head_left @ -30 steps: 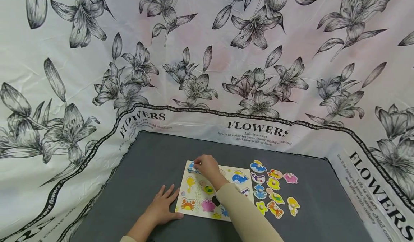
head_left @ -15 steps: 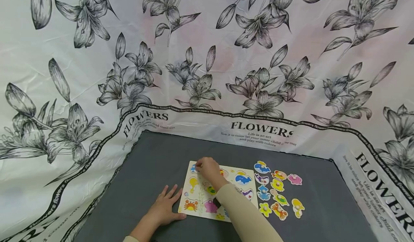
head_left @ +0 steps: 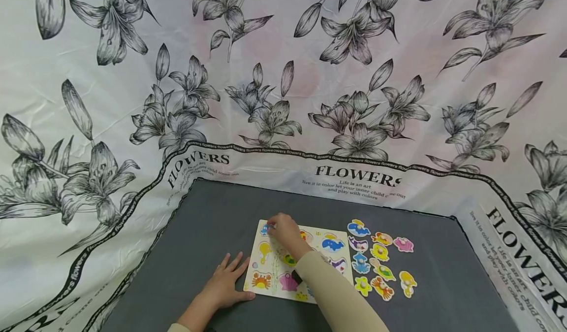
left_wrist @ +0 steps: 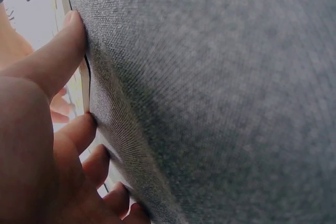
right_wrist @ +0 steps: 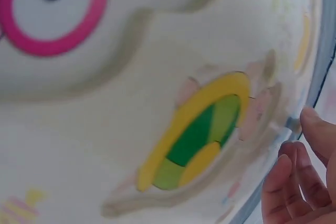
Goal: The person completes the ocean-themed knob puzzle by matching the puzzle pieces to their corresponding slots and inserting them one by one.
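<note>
A cream puzzle board (head_left: 270, 295) with printed sea animals in shallow recesses lies on the dark cloth. At its far left corner, the thumb and fingertips of my right hand (head_left: 285, 232) pinch a small blue puzzle piece (head_left: 265, 230), mostly hidden by the fingers. In the right wrist view the right hand (right_wrist: 304, 177) has thumb and fingers close together at the board's edge, beyond a turtle recess (right_wrist: 194, 135). My left hand (head_left: 225, 283) lies by the near left corner with fingers spread; in the left wrist view, its thumb (left_wrist: 65, 51) and index finger touch the board's edge.
Several loose knobbed pieces lie right of the board, among them a blue whale (head_left: 359, 229), a pink shell-like piece (head_left: 403, 245), a crab (head_left: 382, 288) and a yellow star (head_left: 363, 286). A flower-print curtain (head_left: 283, 100) surrounds the grey tabletop (head_left: 212, 223).
The head view has shifted slightly. My right hand has stayed at the far left corner with small finger movements, and less of the blue piece shows now. The left hand has stayed in place.
</note>
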Demonstrator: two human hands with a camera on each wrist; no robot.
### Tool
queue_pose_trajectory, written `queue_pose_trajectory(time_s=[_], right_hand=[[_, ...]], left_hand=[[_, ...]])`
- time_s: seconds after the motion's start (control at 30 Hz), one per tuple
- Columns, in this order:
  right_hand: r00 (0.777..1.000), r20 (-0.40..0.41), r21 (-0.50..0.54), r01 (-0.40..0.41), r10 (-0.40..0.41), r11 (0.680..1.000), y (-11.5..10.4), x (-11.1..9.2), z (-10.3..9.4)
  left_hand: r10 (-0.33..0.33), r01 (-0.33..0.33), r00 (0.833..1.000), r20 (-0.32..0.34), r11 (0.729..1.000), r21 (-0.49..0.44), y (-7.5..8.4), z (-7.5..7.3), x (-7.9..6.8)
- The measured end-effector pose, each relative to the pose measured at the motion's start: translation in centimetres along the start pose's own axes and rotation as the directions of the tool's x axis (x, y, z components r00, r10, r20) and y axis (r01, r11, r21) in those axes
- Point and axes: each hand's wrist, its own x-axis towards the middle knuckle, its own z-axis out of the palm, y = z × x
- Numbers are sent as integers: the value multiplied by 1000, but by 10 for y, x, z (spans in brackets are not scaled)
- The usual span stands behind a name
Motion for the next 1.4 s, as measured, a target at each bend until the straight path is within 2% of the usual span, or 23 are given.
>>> queue_pose_trajectory(time_s=[0.3, 0.5, 0.87, 1.4], right_hand=[[999, -28, 47, 16, -15, 999, -1, -14, -23], [997, -64, 63, 54, -50, 997, -3, -21, -41], [981, -175, 113, 102, -81, 988, 16, -37, -73], [964, -265, 171, 30, 17, 985, 54, -56, -110]], left_hand=[[-1, 1, 1000, -11, 1000, 7, -1, 3, 0], [7, -7, 1000, -24, 1000, 11, 1, -1, -3], [-4, 5, 1000, -19, 1000, 23, 7, 1, -5], [-9, 9, 1000, -4, 1000, 19, 8, 2, -2]])
